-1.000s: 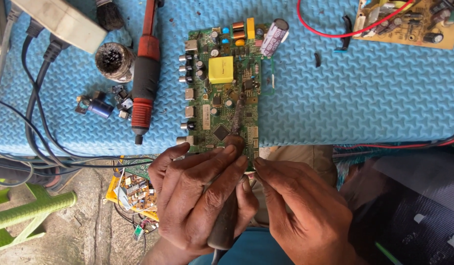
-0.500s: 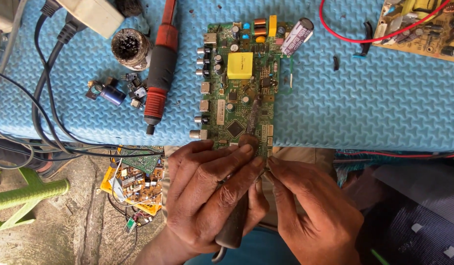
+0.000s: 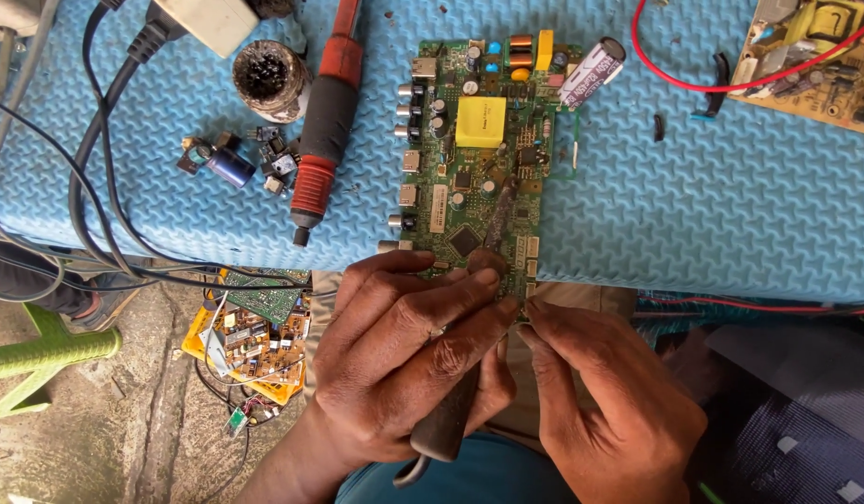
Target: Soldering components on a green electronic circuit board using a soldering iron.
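The left hand [image 3: 404, 359] is gripping a dark-handled tool [image 3: 446, 425] over the green circuit board [image 3: 478, 159] at the bench [image 3: 730, 196] edge — right hand [image 3: 609, 401] pinching something, probably solder — steady, light contact is serving best.

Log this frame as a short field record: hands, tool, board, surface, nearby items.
left hand: over the near end of the board, wrapped around a dark tool handle
right hand: fingertips at the board's near right corner
tool: dark shaft, tip resting on the board's middle
circuit board: green, yellow block on top, jutting over the mat's near edge
surface: blue textured mat
left of board: red-and-black soldering iron, loose capacitors, round tin
far right: tan board, red wire
floor: pile of boards
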